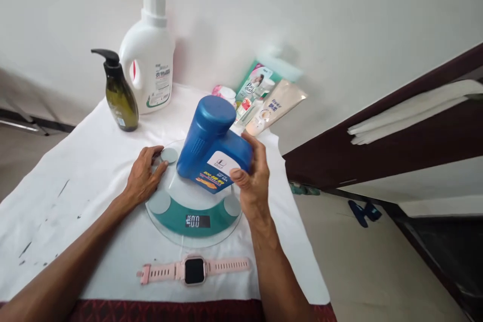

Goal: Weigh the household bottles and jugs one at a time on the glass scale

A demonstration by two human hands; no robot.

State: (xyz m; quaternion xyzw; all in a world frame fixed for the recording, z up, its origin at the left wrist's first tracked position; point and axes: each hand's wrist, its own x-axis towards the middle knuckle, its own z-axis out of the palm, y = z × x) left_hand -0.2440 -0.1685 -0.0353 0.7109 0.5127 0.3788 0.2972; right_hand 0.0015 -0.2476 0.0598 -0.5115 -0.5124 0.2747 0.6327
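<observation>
A round glass bathroom scale (177, 234) lies on the white cloth, its display (197, 221) lit and reading about 0.0. My right hand (254, 181) grips the right side of a blue plastic bottle (199, 136), thumb on the label side and fingers behind. The bottle leans over the scale's middle; whether its base touches the glass I cannot tell. At the scale's left rim rests my left hand (145, 173), thumb and fingers apart, near a round pad (169, 155). A pink smartwatch (194, 270) lies flat in front of the scale.
At the back left stand a white detergent bottle (153, 55) and a dark green pump bottle (119, 93). Against the wall lean a cream tube (277, 105) and a green packet (249, 78). Dark slippers (364, 213) are on the floor at right, beyond the table edge.
</observation>
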